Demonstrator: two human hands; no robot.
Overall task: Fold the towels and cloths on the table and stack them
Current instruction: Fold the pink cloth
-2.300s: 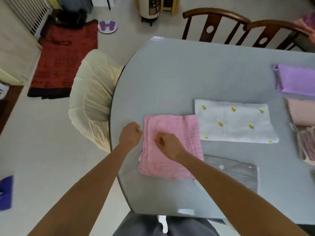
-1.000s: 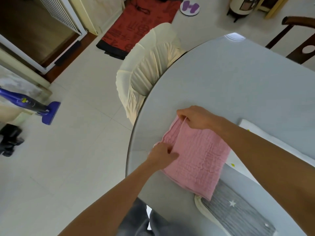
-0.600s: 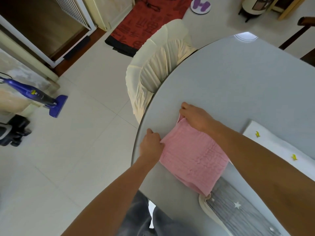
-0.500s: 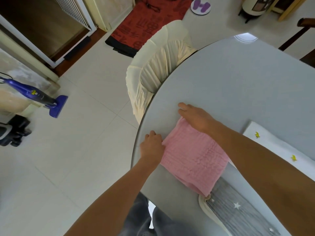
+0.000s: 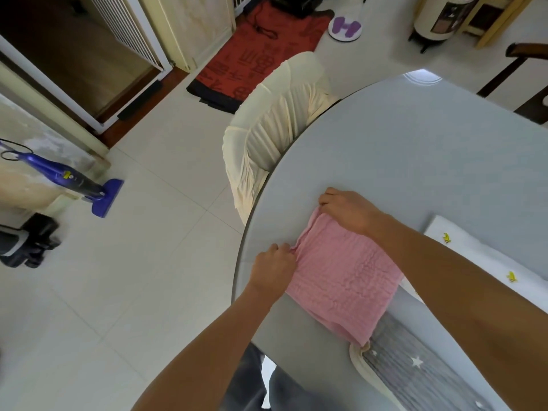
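A folded pink cloth [image 5: 344,277] lies near the left edge of the grey table [image 5: 415,149]. My left hand [image 5: 274,269] grips the cloth's near left corner with curled fingers. My right hand [image 5: 347,210] pinches the far left corner, and the edge between the two hands is slightly raised. A grey cloth with white stars [image 5: 421,369] lies partly under the pink cloth's near end. A white cloth with yellow prints [image 5: 480,256] lies to the right, partly hidden by my right forearm.
A cream-covered chair [image 5: 272,134] stands against the table's left edge. A dark wooden chair [image 5: 525,81] is at the far right. On the tiled floor are a red mat [image 5: 258,54] and a blue floor cleaner [image 5: 74,182].
The view has swung left since the earliest frame. Both hands went from pressing the pink cloth's left edge half a second ago to gripping its two left corners, lifting that edge slightly.
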